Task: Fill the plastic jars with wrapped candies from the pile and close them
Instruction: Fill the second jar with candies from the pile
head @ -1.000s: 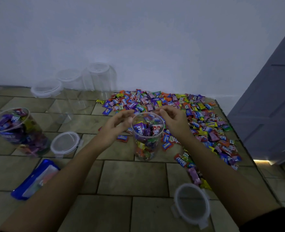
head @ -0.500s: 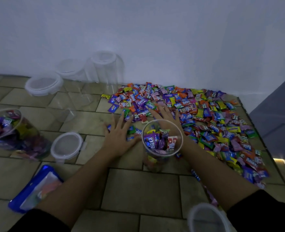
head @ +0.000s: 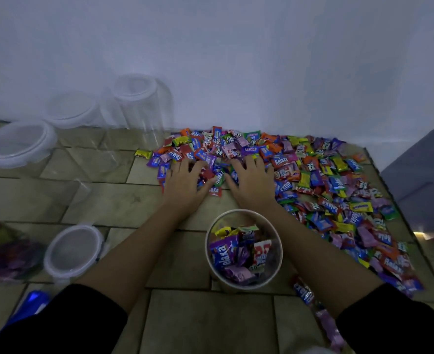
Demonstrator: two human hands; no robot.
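A clear plastic jar (head: 244, 282) stands open on the tiled floor between my forearms, partly filled with wrapped candies. Beyond it spreads the colourful candy pile (head: 313, 180), running from the wall to the right. My left hand (head: 185, 182) and my right hand (head: 251, 180) lie palm down, fingers spread, on the near left edge of the pile, with candies between and under the fingers. Neither hand has lifted anything.
Three lidded empty jars (head: 139, 103) stand by the wall at left. A loose lid (head: 73, 251) lies at the lower left, next to a candy-filled jar (head: 4, 251) and a blue packet (head: 32, 302). A grey door (head: 422, 180) is at right.
Both hands left the jar's rim and reached forward onto the pile. My head moved closer, so the jar now sits nearer in view.
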